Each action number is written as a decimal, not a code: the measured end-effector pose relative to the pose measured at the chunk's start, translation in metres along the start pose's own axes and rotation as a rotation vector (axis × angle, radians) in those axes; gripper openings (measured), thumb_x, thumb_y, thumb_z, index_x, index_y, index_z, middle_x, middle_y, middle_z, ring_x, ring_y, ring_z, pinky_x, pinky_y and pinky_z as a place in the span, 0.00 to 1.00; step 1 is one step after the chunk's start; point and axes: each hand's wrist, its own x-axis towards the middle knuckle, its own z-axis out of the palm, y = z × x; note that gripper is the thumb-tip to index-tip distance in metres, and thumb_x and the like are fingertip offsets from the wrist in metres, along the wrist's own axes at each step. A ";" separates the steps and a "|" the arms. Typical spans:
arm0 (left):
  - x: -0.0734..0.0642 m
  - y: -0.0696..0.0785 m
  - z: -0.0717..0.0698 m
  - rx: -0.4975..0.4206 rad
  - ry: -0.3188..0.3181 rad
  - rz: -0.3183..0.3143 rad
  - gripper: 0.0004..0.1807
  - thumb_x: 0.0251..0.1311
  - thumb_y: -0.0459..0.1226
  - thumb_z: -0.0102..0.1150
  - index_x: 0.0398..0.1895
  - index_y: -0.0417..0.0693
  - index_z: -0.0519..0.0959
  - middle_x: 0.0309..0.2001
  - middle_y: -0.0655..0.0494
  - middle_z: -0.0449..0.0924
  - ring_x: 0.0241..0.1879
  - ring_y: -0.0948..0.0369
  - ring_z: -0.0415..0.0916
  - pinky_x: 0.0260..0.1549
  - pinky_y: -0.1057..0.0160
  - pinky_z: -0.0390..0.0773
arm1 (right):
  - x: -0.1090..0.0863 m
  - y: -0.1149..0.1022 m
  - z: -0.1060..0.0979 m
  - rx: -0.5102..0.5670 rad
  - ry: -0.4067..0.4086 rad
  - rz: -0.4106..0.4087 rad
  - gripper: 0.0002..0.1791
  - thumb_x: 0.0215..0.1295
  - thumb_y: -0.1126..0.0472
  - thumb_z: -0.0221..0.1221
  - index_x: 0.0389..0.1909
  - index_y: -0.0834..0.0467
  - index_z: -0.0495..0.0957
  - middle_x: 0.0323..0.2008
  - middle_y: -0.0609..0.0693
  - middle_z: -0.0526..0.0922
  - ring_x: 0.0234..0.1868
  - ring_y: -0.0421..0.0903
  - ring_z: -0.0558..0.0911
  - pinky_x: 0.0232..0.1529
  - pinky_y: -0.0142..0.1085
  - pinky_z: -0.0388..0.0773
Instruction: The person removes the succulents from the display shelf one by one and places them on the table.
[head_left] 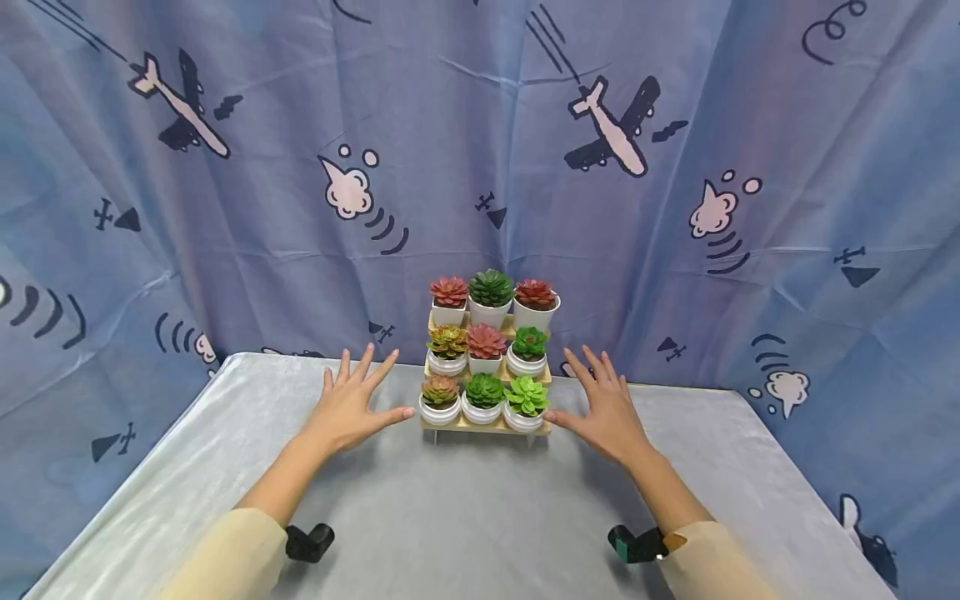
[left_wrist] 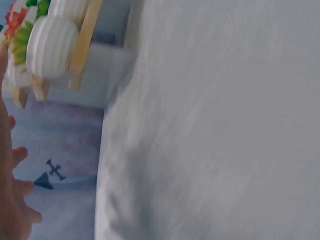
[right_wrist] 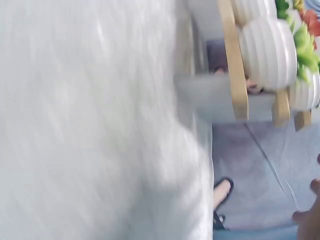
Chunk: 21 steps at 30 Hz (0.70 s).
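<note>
Potted succulents fill a three-tier wooden stand (head_left: 480, 427) near the table's far edge. Along the bottom row sit a brownish succulent (head_left: 440, 392), a dark green one (head_left: 484, 390) and a bright green one (head_left: 527, 396), all in white ribbed pots. My left hand (head_left: 348, 408) is spread to the left of the stand, thumb pointing at the bottom row, holding nothing. On the other side my right hand (head_left: 600, 417) is spread too, its thumb tip right by the bright green succulent's pot (right_wrist: 267, 54). Red and green succulents (head_left: 491, 288) stand on the top tier.
A pale cloth covers the table (head_left: 465, 517). Behind it hangs a blue curtain (head_left: 465, 167) printed with planes, close behind the stand. Dark devices (head_left: 309, 543) are strapped at both wrists, by the cream sleeves (head_left: 232, 554).
</note>
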 end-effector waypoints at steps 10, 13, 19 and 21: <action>-0.016 0.026 0.043 -0.366 0.243 0.046 0.36 0.58 0.50 0.71 0.69 0.49 0.74 0.65 0.44 0.77 0.68 0.44 0.72 0.70 0.33 0.61 | -0.020 -0.030 0.044 0.363 0.339 -0.071 0.46 0.50 0.55 0.76 0.72 0.56 0.69 0.65 0.59 0.76 0.67 0.57 0.74 0.60 0.57 0.75; -0.017 0.030 0.055 -0.477 0.286 0.030 0.33 0.55 0.46 0.74 0.64 0.45 0.78 0.62 0.44 0.80 0.64 0.45 0.76 0.67 0.41 0.69 | -0.020 -0.037 0.061 0.444 0.380 -0.053 0.42 0.51 0.58 0.76 0.69 0.58 0.72 0.60 0.57 0.80 0.60 0.52 0.79 0.53 0.48 0.81; -0.014 0.036 0.071 -0.590 0.371 0.026 0.29 0.51 0.41 0.78 0.57 0.42 0.83 0.58 0.47 0.82 0.60 0.49 0.80 0.63 0.47 0.75 | -0.023 -0.040 0.082 0.529 0.433 0.047 0.40 0.52 0.61 0.76 0.68 0.55 0.73 0.61 0.54 0.81 0.54 0.45 0.80 0.52 0.39 0.79; -0.013 0.037 0.074 -0.606 0.377 0.025 0.29 0.50 0.41 0.78 0.57 0.43 0.83 0.59 0.47 0.82 0.61 0.49 0.78 0.64 0.46 0.74 | -0.024 -0.040 0.083 0.534 0.453 0.075 0.41 0.51 0.63 0.76 0.68 0.56 0.73 0.61 0.55 0.81 0.54 0.44 0.80 0.53 0.38 0.77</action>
